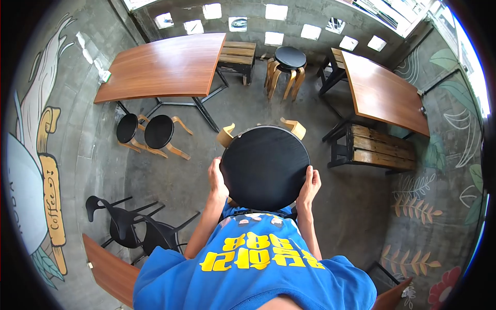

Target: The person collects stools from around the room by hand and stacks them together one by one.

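Right in front of my body is a round stool (265, 168) with a black seat and bent light-wood legs, two of which show past its far rim. My left hand (217, 178) grips the left edge of the seat. On the opposite edge my right hand (309, 186) is closed around the rim, thumb towards the top. The undersides of the seat and most fingers are hidden. The stool's lower legs are also out of sight beneath the seat.
Two similar stools (159, 131) stand by the left wooden table (160, 64). Stacked stools (290, 57) are at the back wall. On the right are another table (385, 88) and a slatted bench (383, 147). Black chairs (124, 225) stand at lower left.
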Motion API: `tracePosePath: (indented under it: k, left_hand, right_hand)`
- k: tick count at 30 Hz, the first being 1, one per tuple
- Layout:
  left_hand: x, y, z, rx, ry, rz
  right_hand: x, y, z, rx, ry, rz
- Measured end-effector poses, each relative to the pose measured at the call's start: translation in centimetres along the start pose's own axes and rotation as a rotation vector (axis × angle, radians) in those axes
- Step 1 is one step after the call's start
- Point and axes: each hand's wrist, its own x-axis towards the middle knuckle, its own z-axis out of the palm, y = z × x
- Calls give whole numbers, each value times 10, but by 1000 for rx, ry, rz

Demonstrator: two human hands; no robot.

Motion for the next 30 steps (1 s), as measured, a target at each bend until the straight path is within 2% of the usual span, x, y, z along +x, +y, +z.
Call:
tracePosePath:
  k: [2,6,12,16,21,23,30]
  left_hand:
    - [32,6,25,5,-117,-16]
    - [101,19,74,87,-166,-45]
    - [194,55,136,115,-171,-84]
    - [230,88,173,60,-87,-125]
    - [277,90,180,77,-19,-160]
    - [295,84,187,93,155,-135]
    - [340,91,215,97,185,-166]
  right_hand:
    - [23,-2,16,6,51,-3]
    - [78,2,58,-23,137,-10]
    - [159,-15,139,21,121,85]
    - [206,1,181,5,67,89]
    - [241,6,226,-17,27,112]
    - [257,11,240,2,1,155]
    - [323,26,290,-28,-104,259]
